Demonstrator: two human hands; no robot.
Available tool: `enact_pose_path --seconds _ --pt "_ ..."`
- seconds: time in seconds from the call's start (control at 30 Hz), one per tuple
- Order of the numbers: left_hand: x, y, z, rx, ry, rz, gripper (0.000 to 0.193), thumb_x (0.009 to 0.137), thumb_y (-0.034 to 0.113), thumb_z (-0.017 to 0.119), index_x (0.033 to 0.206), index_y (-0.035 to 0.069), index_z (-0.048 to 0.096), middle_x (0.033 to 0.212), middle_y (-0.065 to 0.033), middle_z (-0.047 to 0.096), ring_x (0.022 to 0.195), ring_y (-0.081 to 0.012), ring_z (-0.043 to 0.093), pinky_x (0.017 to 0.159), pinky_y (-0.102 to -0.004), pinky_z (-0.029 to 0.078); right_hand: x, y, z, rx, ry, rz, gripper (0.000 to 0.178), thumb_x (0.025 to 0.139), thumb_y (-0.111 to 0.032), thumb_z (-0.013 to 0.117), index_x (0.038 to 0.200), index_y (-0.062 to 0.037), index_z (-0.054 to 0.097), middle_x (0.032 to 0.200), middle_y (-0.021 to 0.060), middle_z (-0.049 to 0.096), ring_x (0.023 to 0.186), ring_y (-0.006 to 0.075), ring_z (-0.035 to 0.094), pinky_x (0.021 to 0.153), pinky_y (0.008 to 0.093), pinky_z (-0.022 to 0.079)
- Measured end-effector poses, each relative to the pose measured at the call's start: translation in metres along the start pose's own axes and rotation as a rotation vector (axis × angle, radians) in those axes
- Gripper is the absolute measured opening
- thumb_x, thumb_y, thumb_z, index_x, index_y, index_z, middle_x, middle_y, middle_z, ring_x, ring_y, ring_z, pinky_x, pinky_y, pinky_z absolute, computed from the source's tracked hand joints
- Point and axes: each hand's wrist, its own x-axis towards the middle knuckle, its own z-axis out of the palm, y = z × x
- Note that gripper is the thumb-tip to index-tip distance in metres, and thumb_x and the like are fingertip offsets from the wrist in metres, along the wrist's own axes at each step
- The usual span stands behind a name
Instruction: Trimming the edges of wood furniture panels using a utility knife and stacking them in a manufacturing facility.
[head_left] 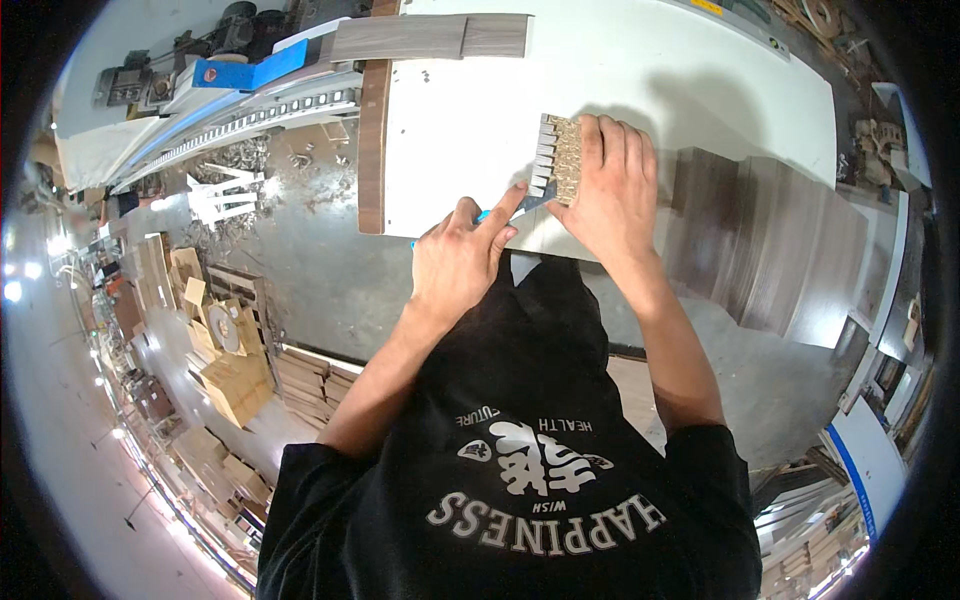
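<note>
My left hand is closed around a blue-handled scraper, its index finger stretched along the tool. The dark, flat blade reaches the near end of a small stack of chipboard strips. Rough brown chipboard shows on the stack's upper side, and light grey strip ends stick out unevenly along its left side. My right hand grips the stack from the right, fingers over its far end and thumb at its near end. Both hands are over a white panel, where the stack rests.
Grey wood-grain boards lie overlapped at the right. Another grey wood-grain strip lies along the far left edge. A machine rail with blue parts stands at the left. Cardboard boxes and stacked boards are on the floor.
</note>
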Motion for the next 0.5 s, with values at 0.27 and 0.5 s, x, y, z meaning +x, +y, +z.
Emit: enact_pose_path --seconds 0.27,0.5 --pt "0.036 -0.005 -0.004 0.081 0.079 0.035 0.048 0.111 0.036 0.060 0.158 0.036 0.057 0.087 -0.0089 0.061 0.073 -0.0312 0.069 0.064 -0.0457 0.057 0.001 0.000 0.000 0.021 0.015 0.011 0.104 0.063 -0.034 0.102 0.147 0.0006 0.052 0.139 0.0172 0.059 0.132 0.0359 0.056 0.119 0.0532 0.039" --pt "0.070 -0.005 -0.006 0.093 0.128 0.066 0.045 0.111 0.041 0.059 0.156 0.036 0.059 0.085 -0.0098 0.062 0.072 -0.0311 0.072 0.061 -0.0458 0.058 0.000 -0.002 0.002 0.023 0.029 0.022 0.100 0.063 -0.031 0.102 0.144 0.0020 0.053 0.137 0.0185 0.059 0.131 0.0358 0.056 0.120 0.0509 0.040"
